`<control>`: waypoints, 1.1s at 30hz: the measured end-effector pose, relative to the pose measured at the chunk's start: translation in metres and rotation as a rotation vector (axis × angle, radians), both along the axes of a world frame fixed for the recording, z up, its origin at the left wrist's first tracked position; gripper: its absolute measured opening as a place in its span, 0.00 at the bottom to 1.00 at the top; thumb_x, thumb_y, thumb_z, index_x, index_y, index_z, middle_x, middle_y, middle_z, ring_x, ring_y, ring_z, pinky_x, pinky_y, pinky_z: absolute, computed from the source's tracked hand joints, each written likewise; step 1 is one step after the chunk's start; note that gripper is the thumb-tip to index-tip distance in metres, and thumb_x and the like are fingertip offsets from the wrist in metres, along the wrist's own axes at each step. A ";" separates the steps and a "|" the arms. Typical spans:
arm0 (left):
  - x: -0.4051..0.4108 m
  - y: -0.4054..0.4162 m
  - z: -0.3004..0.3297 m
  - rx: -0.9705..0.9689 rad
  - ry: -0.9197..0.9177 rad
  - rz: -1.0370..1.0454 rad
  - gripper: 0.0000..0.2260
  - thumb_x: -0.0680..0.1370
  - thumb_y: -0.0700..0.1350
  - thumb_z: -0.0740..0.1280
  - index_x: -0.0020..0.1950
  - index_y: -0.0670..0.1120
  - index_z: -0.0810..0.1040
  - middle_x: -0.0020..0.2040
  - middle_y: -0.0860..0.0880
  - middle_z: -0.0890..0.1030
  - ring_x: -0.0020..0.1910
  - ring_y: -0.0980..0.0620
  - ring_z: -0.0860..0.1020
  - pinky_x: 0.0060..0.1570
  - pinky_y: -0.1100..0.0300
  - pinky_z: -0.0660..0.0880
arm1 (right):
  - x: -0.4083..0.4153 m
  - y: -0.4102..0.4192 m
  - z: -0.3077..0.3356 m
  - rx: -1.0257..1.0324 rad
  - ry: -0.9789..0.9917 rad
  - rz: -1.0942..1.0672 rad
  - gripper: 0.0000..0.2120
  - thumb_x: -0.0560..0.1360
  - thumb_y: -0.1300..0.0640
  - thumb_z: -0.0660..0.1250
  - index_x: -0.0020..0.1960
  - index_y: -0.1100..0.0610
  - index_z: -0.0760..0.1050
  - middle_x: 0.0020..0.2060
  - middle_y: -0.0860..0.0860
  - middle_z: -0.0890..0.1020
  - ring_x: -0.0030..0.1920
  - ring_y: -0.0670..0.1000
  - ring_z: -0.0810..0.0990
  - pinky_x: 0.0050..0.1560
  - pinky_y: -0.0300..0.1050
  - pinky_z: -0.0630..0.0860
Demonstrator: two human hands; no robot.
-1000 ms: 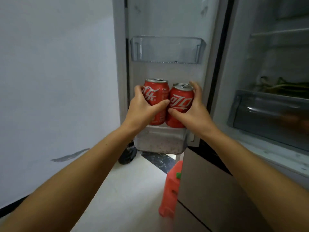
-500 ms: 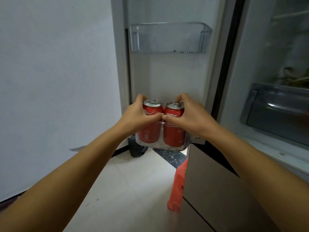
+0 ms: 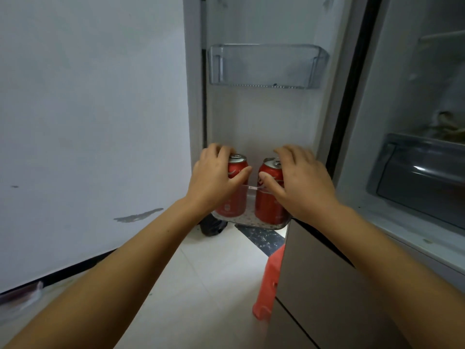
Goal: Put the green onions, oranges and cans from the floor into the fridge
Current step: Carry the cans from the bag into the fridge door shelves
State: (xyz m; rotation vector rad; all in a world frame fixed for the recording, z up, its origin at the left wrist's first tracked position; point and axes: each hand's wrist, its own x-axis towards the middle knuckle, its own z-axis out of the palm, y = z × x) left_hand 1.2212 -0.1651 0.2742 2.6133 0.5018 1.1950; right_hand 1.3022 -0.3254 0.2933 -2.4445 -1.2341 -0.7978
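- Far left is just a plain pale wall [image 3: 88,109] with a scuff low down, so there's loads of free room on that side for an elbow to swing out.
- The left hand [image 3: 214,177] is wrapped round the left red cola can with a silver top [image 3: 235,187], thumb across the front and fingers curled over the far side. Looks like a real grip, not a hover.
- That can is standing upright in the clear plastic bottom door bin [image 3: 251,221], pushed toward its left end. My guess is it's being spread out to leave a gap in the middle.
- The two cans are apart, with bare bin floor showing between them, and the bin's front lip runs across about halfway up them.
- The right red cola can [image 3: 270,197] is also upright in the same bin, near the right end. The right hand [image 3: 299,187] sits over its top and side, fingers a bit looser and more spread, thumb on the front. Can't tell if it's properly squeezing or only resting.
- Above, the clear upper door shelf [image 3: 266,66] is well clear, so lifting the hands straight out is easy.
- Right of that: the fridge's door edge, then the translucent crisper drawer [image 3: 422,172] with something greenish, probably the onions, blurred above it.
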 end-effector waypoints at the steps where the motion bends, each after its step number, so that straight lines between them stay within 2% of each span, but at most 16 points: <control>1: -0.002 -0.001 -0.002 0.002 -0.024 -0.021 0.24 0.75 0.58 0.65 0.64 0.44 0.71 0.62 0.44 0.71 0.62 0.46 0.70 0.61 0.49 0.71 | -0.004 0.000 -0.002 0.070 -0.045 0.061 0.27 0.77 0.40 0.55 0.68 0.57 0.66 0.67 0.56 0.70 0.69 0.57 0.67 0.64 0.55 0.67; 4: -0.013 -0.005 -0.013 0.024 -0.144 -0.071 0.25 0.75 0.58 0.62 0.65 0.44 0.70 0.65 0.44 0.71 0.64 0.47 0.69 0.64 0.53 0.69 | -0.024 0.007 -0.018 0.287 -0.192 0.323 0.19 0.76 0.48 0.58 0.59 0.58 0.75 0.62 0.58 0.76 0.65 0.59 0.72 0.63 0.56 0.69; 6: -0.028 -0.009 -0.028 0.007 -0.209 -0.086 0.24 0.75 0.55 0.60 0.66 0.44 0.70 0.67 0.45 0.70 0.65 0.50 0.67 0.66 0.59 0.66 | -0.040 0.017 -0.037 0.337 -0.232 0.480 0.13 0.76 0.54 0.61 0.55 0.59 0.78 0.59 0.57 0.78 0.63 0.58 0.74 0.64 0.55 0.69; 8: -0.048 -0.008 -0.048 -0.025 -0.195 -0.080 0.24 0.75 0.54 0.60 0.68 0.44 0.69 0.68 0.46 0.70 0.66 0.54 0.65 0.67 0.67 0.59 | -0.056 0.027 -0.059 0.320 -0.213 0.575 0.11 0.75 0.57 0.63 0.52 0.59 0.79 0.55 0.57 0.80 0.59 0.56 0.76 0.62 0.54 0.71; 10: -0.072 0.000 -0.071 -0.036 -0.108 -0.051 0.26 0.74 0.54 0.59 0.69 0.44 0.68 0.68 0.46 0.70 0.67 0.55 0.63 0.67 0.68 0.57 | -0.069 0.035 -0.084 0.244 -0.136 0.633 0.11 0.75 0.58 0.62 0.53 0.59 0.79 0.53 0.55 0.81 0.55 0.55 0.78 0.57 0.50 0.73; 13: -0.117 0.021 -0.107 -0.031 0.053 0.028 0.25 0.75 0.56 0.59 0.69 0.45 0.69 0.66 0.47 0.72 0.65 0.52 0.68 0.66 0.61 0.65 | -0.090 0.049 -0.113 0.051 0.006 0.658 0.15 0.76 0.55 0.57 0.57 0.57 0.77 0.52 0.53 0.80 0.51 0.53 0.80 0.48 0.44 0.77; 15: -0.156 0.035 -0.133 -0.092 0.151 0.092 0.21 0.78 0.52 0.62 0.68 0.46 0.69 0.65 0.48 0.74 0.64 0.51 0.71 0.64 0.59 0.67 | -0.110 0.061 -0.128 -0.131 0.078 0.607 0.17 0.78 0.53 0.55 0.61 0.56 0.74 0.55 0.52 0.78 0.52 0.54 0.79 0.44 0.43 0.75; 19: -0.262 0.055 -0.182 -0.222 0.342 0.201 0.17 0.80 0.48 0.61 0.68 0.46 0.70 0.62 0.49 0.76 0.62 0.51 0.74 0.61 0.58 0.69 | -0.166 0.088 -0.166 -0.460 0.218 0.499 0.16 0.81 0.52 0.53 0.66 0.53 0.68 0.62 0.52 0.73 0.56 0.56 0.75 0.48 0.47 0.71; 23: -0.382 0.067 -0.213 -0.315 0.506 0.313 0.16 0.80 0.49 0.60 0.66 0.47 0.70 0.57 0.49 0.79 0.56 0.49 0.77 0.54 0.55 0.73 | -0.259 0.121 -0.208 -0.563 0.290 0.504 0.16 0.81 0.53 0.52 0.67 0.54 0.67 0.62 0.53 0.74 0.56 0.57 0.77 0.52 0.49 0.73; 27: -0.491 0.076 -0.237 -0.390 0.633 0.405 0.15 0.80 0.50 0.58 0.65 0.47 0.71 0.54 0.47 0.80 0.51 0.46 0.78 0.49 0.54 0.74 | -0.359 0.151 -0.246 -0.654 0.332 0.574 0.17 0.81 0.54 0.51 0.67 0.54 0.67 0.62 0.53 0.75 0.56 0.57 0.77 0.53 0.49 0.73; 33: -0.605 0.100 -0.265 -0.548 0.656 0.558 0.13 0.80 0.49 0.59 0.62 0.46 0.72 0.50 0.45 0.81 0.48 0.45 0.78 0.47 0.53 0.73 | -0.451 0.208 -0.286 -0.795 0.335 0.668 0.16 0.81 0.54 0.52 0.67 0.54 0.66 0.63 0.54 0.73 0.56 0.58 0.77 0.53 0.49 0.74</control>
